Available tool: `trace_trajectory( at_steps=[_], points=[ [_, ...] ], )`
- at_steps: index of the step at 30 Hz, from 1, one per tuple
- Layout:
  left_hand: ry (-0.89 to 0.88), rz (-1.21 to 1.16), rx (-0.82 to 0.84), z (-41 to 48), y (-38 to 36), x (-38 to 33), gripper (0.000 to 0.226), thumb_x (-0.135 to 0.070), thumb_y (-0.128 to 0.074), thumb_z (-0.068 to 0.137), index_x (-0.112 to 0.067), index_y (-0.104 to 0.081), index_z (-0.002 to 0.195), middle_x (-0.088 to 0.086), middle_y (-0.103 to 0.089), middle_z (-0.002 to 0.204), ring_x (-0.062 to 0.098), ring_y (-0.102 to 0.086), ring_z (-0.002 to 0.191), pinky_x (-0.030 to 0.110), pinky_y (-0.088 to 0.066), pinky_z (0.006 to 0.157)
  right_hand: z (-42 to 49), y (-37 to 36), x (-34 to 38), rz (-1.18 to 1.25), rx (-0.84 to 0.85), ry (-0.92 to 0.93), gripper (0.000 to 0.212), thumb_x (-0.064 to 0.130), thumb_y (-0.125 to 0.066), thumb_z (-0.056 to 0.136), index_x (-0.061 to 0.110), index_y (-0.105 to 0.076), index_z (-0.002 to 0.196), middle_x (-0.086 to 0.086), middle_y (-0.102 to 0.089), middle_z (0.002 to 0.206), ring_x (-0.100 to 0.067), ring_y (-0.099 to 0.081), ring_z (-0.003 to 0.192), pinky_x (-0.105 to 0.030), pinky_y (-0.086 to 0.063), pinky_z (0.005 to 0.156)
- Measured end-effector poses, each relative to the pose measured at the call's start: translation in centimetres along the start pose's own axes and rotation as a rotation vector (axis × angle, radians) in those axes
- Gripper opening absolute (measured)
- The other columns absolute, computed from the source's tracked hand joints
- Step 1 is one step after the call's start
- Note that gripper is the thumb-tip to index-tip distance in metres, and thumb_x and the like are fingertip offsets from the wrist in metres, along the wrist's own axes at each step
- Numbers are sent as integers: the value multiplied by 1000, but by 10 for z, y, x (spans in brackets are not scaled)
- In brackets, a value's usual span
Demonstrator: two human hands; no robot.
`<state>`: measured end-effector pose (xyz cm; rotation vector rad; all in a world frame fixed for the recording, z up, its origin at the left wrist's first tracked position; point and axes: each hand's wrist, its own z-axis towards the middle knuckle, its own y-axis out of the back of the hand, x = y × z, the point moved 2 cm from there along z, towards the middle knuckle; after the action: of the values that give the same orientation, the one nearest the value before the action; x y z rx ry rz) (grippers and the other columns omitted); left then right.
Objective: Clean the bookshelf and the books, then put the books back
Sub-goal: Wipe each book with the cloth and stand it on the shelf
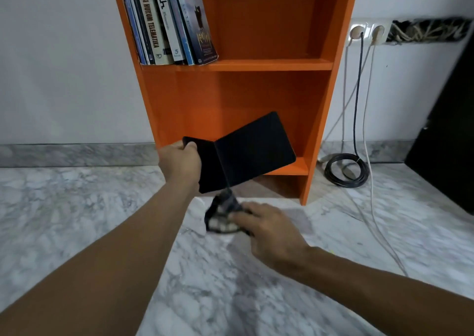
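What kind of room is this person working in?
Probably a room in a home or small office: an orange bookshelf holding books stands against a white wall on a marble floor, beside wall sockets with cables plugged in.

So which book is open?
The black book in the left hand, spread open. The other books stand closed on the upper shelf.

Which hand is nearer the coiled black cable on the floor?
Right. The right hand, holding a cloth, is left of the cable; the left hand, gripping the black book, is farther left.
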<state>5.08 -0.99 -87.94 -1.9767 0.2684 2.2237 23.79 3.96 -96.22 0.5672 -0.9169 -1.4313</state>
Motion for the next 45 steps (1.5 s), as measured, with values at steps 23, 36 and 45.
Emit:
trace_trajectory(
  at_steps=[23,36,45],
  points=[
    [33,87,306,-28,-22,-17,13,-28,-65,90,-21,-69,80,-1,-69,85,22,-64,89,38,-52,87,42,63,-38,1347,-300,-988,26,10,-75,83,2,-70,108,-13,-75,99,-26,-73,84,-37,-60,74],
    [-290,256,681,-29,-12,-36,26,-18,-50,101,-7,-61,80,-15,-53,53,-3,-46,46,16,-38,53,6,67,-57,1230,313,-860,26,4,-71,83,9,-67,108,-12,-73,100,-24,-70,84,-37,-59,75],
    [-479,648,664,-27,-24,-25,32,-19,-53,97,-11,-49,67,1,-50,62,24,-51,62,33,-37,57,68,125,-78,151,-342,-424,46,-5,-55,78,23,-54,114,6,-61,84,-19,-58,73,-30,-44,59]
  ],
)
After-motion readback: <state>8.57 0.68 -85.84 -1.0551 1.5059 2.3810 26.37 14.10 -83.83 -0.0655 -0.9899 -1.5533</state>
